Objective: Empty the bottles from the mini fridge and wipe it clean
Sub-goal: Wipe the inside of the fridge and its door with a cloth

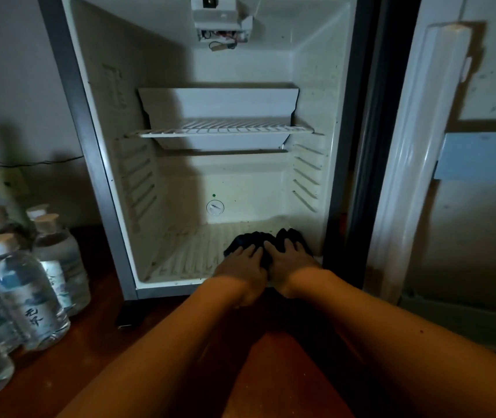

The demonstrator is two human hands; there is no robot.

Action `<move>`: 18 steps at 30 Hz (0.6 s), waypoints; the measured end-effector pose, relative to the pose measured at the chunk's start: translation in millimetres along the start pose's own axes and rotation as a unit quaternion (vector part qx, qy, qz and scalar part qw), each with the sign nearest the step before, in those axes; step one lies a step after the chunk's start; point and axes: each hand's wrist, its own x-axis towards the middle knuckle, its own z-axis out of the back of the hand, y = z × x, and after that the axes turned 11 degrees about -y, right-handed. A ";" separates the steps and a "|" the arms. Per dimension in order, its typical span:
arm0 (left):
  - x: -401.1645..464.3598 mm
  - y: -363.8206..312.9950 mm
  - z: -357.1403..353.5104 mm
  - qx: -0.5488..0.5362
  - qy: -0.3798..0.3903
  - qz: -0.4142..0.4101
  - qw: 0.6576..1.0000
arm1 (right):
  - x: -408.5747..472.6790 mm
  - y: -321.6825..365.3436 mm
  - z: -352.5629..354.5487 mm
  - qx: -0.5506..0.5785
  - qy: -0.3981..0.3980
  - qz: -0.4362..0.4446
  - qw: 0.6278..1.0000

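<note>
Two bare forearms are reaching forward from the bottom of the view over the reddish-brown floor [271,372]. Both hands are pressing flat on a dark cloth [259,241] bunched at the front right of the mini fridge [96,164] floor: the left hand [242,268] is lying with fingers straight and slightly apart, and the right hand [290,260] is lying beside it, fingers likewise spread. Several water bottles [26,291] are standing on the floor to the left, outside the cabinet. Farther in, a white wire shelf [219,129] is sitting bare, and the fridge door [452,176] is hanging open on the right.
</note>
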 end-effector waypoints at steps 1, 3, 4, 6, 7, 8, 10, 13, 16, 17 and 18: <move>5.1 2.2 0.3 -0.001 -0.001 -0.003 1.000 | 6.9 -0.1 0.1 0.003 0.005 0.002 1.000; 13.7 5.7 3.7 -0.004 -0.002 -0.015 1.000 | 23.6 -0.3 -2.1 0.015 0.013 0.008 1.000; 18.3 7.4 6.0 0.002 -0.001 -0.027 1.000 | 30.7 0.4 -2.2 0.024 0.014 0.006 1.000; 30.8 12.0 10.0 0.002 -0.005 -0.047 0.999 | 42.1 2.5 -1.3 0.042 0.005 -0.002 0.999; 37.7 15.2 11.5 -0.008 -0.009 -0.043 0.999 | 46.9 3.4 0.0 0.053 -0.003 -0.006 0.999; 44.9 18.3 12.3 -0.019 -0.008 -0.032 0.999 | 51.4 4.1 1.4 0.065 -0.010 -0.010 0.998; 59.0 25.3 12.2 -0.021 -0.011 -0.018 1.000 | 62.8 5.0 2.1 0.083 -0.019 -0.015 0.996; 77.3 35.9 9.2 0.000 -0.014 -0.021 1.000 | 83.3 5.7 -0.5 0.098 -0.011 -0.026 0.995; 96.2 44.8 4.9 0.004 -0.019 -0.016 1.000 | 99.7 6.3 -2.8 0.098 -0.005 -0.033 0.995; 101.9 47.6 3.6 0.000 -0.023 -0.012 1.000 | 103.9 6.2 -3.2 0.097 -0.006 -0.034 0.995; 106.3 49.5 2.9 -0.005 -0.025 -0.007 1.000 | 107.8 6.1 -3.6 0.097 -0.007 -0.035 0.995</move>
